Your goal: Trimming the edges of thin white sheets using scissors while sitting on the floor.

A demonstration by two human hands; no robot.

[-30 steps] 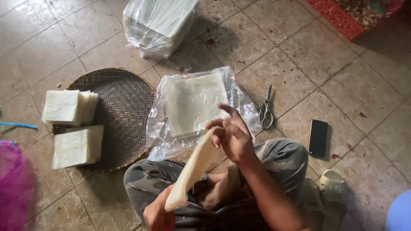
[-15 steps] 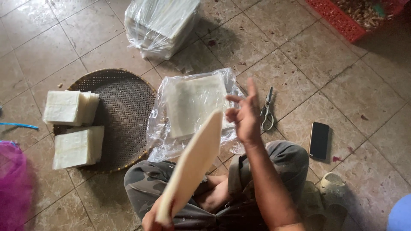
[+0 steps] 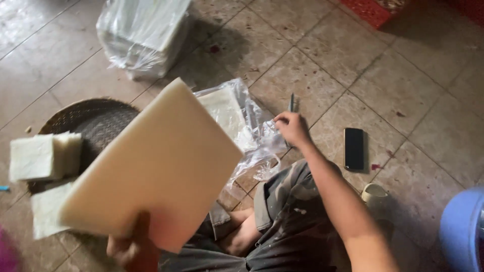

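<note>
Left: lifting pale square stack of thin sheets (image 3: 151,166) above woven round tray (image 3: 96,118), left hand (image 3: 132,249) in a closed grip at its lower edge. Right: reaching right hand (image 3: 292,128) toward grey scissors (image 3: 292,103), fingers curled, holding nothing, beside clear plastic bag (image 3: 252,136). Likely calling for careful placement among folded piles; black phone (image 3: 353,148) lying clear.

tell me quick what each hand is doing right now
Left hand: closed on the pale flat sheet, holding it up.
Right hand: reaching at the scissors; grip cannot be told.
</note>
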